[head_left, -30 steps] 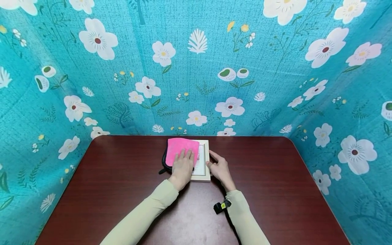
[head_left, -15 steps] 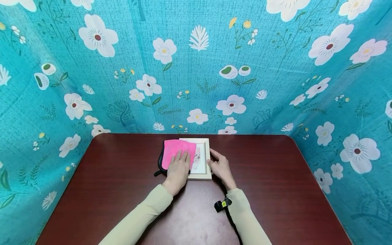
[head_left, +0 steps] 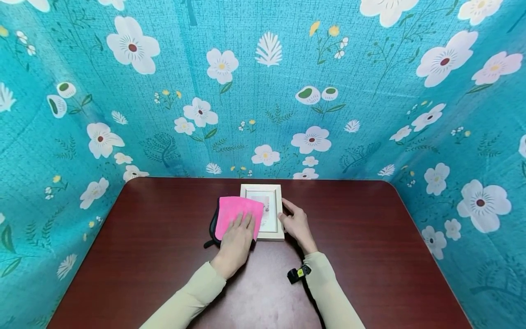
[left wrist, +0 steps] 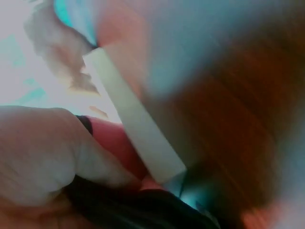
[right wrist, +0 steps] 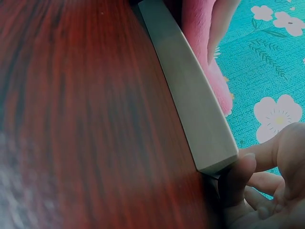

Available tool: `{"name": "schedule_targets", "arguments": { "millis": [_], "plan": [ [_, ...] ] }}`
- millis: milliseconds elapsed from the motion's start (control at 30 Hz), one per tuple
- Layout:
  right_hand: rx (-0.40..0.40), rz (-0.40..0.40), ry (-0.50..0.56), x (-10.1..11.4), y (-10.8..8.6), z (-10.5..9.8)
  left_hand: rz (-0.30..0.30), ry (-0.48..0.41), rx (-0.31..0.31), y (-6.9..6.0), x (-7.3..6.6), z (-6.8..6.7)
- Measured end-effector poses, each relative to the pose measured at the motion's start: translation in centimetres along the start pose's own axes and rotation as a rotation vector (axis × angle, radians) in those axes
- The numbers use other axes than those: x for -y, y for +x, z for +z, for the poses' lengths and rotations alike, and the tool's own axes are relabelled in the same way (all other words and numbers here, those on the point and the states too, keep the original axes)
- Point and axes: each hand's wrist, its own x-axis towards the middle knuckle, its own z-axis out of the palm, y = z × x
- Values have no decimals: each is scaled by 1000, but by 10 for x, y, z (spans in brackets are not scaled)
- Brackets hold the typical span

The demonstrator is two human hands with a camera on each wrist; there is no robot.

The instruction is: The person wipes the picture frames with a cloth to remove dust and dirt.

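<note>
A cream-coloured picture frame [head_left: 278, 235] lies flat at the back of the table. Pink plush cleaning cloth [head_left: 230, 208], edged in black, covers its left and lower part. My left hand [head_left: 237, 240] rests on the cloth with fingers extended over it. At the frame's right side, my right hand [head_left: 297, 225] holds the edge between thumb and fingers. The right wrist view shows the thumb and fingers [right wrist: 240, 167] at the corner of the frame's side. A blurred left wrist view has my left thumb [left wrist: 102, 164] against the pink cloth beside the frame's side.
The dark red-brown table [head_left: 156, 237] extends on both sides and in front. A teal flowered curtain [head_left: 263, 91] hangs behind and beside it. A small black device with a yellow label [head_left: 299, 274] sits at my right wrist.
My left hand has slid the cloth left and then toward me across the picture frame, uncovering more of its top and picture. My right hand stays at the right edge.
</note>
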Motion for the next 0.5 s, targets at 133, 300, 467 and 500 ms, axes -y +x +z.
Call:
{"name": "schedule_targets", "arguments": {
  "millis": [133, 300, 467, 500],
  "plan": [
    [-3, 2, -7, -1, 0, 0, 17, -270, 32, -10, 8, -12],
    [-3, 9, -7, -2, -1, -1, -12, -665, 26, -22, 26, -34],
    [0, 1, 0, -3, 1, 0, -114, -930, -40, -27, 56, -61],
    [2, 0, 1, -3, 1, -1, -153, -993, -52, -27, 63, -66]
  ]
}}
